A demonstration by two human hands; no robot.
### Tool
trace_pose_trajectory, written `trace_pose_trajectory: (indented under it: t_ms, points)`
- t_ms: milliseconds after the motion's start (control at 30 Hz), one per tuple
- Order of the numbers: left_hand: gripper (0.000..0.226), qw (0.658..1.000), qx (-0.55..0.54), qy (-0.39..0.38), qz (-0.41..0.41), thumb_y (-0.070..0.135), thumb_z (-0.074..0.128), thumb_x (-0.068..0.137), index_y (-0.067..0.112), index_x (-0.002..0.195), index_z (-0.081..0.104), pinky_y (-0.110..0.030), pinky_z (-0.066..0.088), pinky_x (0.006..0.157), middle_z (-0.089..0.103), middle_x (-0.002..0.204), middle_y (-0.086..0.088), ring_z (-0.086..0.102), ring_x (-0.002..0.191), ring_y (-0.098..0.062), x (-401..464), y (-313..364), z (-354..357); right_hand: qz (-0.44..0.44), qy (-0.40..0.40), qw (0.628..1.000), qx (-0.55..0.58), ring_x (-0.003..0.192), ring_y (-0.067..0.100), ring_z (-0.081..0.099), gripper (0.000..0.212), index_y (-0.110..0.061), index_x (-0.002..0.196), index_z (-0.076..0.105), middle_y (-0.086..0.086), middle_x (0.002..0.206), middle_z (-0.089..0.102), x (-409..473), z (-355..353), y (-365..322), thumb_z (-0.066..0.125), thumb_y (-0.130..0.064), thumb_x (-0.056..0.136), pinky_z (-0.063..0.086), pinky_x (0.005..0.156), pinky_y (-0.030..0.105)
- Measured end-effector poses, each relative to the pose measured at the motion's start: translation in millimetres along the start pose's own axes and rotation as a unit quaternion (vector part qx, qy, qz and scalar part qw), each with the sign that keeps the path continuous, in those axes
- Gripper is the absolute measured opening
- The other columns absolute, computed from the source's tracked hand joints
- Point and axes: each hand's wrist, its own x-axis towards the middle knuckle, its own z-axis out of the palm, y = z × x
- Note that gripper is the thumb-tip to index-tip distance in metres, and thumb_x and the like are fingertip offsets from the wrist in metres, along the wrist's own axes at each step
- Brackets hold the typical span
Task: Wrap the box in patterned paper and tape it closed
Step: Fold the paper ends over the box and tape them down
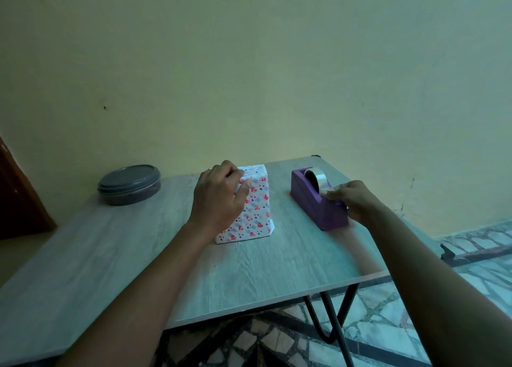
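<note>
Box (pixel 253 208): stands upright near the middle of the table (pixel 110 261), already covered in white paper printed with red hearts and blue shapes; the paper is folded into flaps on its top end, and a small fold sticks out at its lower right corner.
Left hand (pixel 219 197): grasps the box from its 9 o'clock side, the palm against the upper left face, the fingers curled over the top edge, the thumb lying across the front face.
Dispenser (pixel 318 200): purple, on the table at 3 o'clock of the box, apart from it, its long axis running from 11 o'clock to 5 o'clock.
Tape (pixel 315 179): a clear roll seated in the dispenser's far half.
Right hand (pixel 350 197): at the near end of the dispenser, the fingertips pinching the loose end of tape just by the roll; the remaining fingers curl down over the dispenser's right side.
Tub (pixel 128 184): round, dark, lidded, at 10 o'clock of the box, well apart, near the table's far left edge.
Wall (pixel 249 62): pale yellow, behind the table at 12 o'clock.
Floor (pixel 388 325): irregular stone tiles, seen under the table's black wire legs at 5 o'clock.
</note>
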Motion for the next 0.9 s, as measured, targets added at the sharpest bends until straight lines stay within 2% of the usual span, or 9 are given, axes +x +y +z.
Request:
trace_pose_trajectory:
  t_ms: [100,267,367,433,533,600,700,833,900]
  points:
    - [0.029,1.0,0.0,0.002,0.0,0.034,0.057,0.1,0.011,0.106,0.073,-0.039,0.049,0.084,0.062,0.101,0.002,0.06,0.085,-0.022,0,-1,0,-0.047,0.014,0.999,0.017,0.075,0.029,0.058,0.024,0.002,0.07,0.067,0.02,0.078,0.063,-5,6,8,0.085,-0.006,0.083,0.043,0.064,0.034]
    - [0.026,1.0,-0.003,-0.008,-0.003,0.032,0.061,0.096,0.012,0.108,0.072,-0.038,0.047,0.086,0.06,0.102,0.003,0.059,0.087,-0.022,-2,-1,1,-0.121,0.063,0.99,0.023,0.067,0.017,0.06,0.024,0.002,0.072,0.064,0.009,0.07,0.062,-11,12,16,0.084,-0.004,0.084,0.048,0.056,0.018]
    - [0.026,1.0,-0.003,-0.014,-0.002,0.032,0.061,0.096,0.012,0.109,0.072,-0.038,0.047,0.086,0.06,0.103,0.003,0.059,0.087,-0.022,-2,-2,-1,-0.134,0.107,0.985,0.022,0.063,0.015,0.058,0.028,-0.002,0.072,0.063,0.007,0.069,0.061,-11,16,21,0.091,-0.007,0.077,0.049,0.059,0.024]
    - [0.027,1.0,-0.002,-0.018,-0.002,0.033,0.06,0.096,0.012,0.109,0.071,-0.039,0.047,0.087,0.059,0.104,0.004,0.059,0.088,-0.022,-2,-2,-1,-0.132,0.148,0.98,0.012,0.061,0.014,0.057,0.039,-0.009,0.064,0.06,0.003,0.066,0.059,-11,16,24,0.098,-0.016,0.067,0.045,0.061,0.03]
    - [0.026,1.0,-0.007,-0.016,-0.008,0.033,0.059,0.098,0.012,0.109,0.071,-0.038,0.047,0.086,0.059,0.103,0.004,0.059,0.088,-0.022,-4,-1,-1,-0.111,0.199,0.974,-0.011,0.063,0.021,0.06,0.061,-0.009,0.052,0.056,0.005,0.061,0.058,-8,15,33,0.1,-0.052,0.044,0.043,0.063,0.037]
    - [0.027,1.0,-0.011,-0.016,-0.011,0.033,0.058,0.099,0.012,0.108,0.072,-0.039,0.047,0.086,0.06,0.103,0.004,0.059,0.088,-0.021,-4,1,-2,-0.1,0.229,0.967,-0.045,0.08,0.031,0.065,0.075,-0.005,0.051,0.057,0.014,0.07,0.062,-2,15,37,0.093,-0.068,0.035,0.04,0.067,0.036]
    - [0.029,1.0,-0.016,-0.021,-0.015,0.035,0.056,0.1,0.012,0.109,0.072,-0.039,0.047,0.087,0.06,0.103,0.004,0.059,0.088,-0.022,-3,1,-3,-0.096,0.262,0.955,-0.1,0.089,0.033,0.053,0.07,-0.01,0.055,0.055,0.014,0.086,0.057,-6,20,31,0.089,-0.07,0.043,0.026,0.059,0.028]
    - [0.034,0.999,-0.021,-0.026,-0.017,0.039,0.052,0.101,0.012,0.109,0.072,-0.039,0.048,0.087,0.06,0.103,0.004,0.059,0.089,-0.022,-3,2,-5,-0.11,0.264,0.955,-0.079,0.06,0.022,0.032,0.075,-0.014,0.048,0.034,0.006,0.056,0.032,-22,25,32,0.093,-0.061,0.056,0.026,0.058,0.036]
    - [0.036,0.999,-0.024,-0.027,-0.02,0.041,0.05,0.102,0.013,0.11,0.072,-0.039,0.048,0.087,0.06,0.103,0.005,0.059,0.088,-0.022,-2,2,-5,-0.081,0.228,0.97,-0.011,0.055,0.021,0.038,0.069,-0.008,0.051,0.047,0.015,0.055,0.037,-27,25,45,0.087,-0.063,0.066,0.032,0.058,0.037]
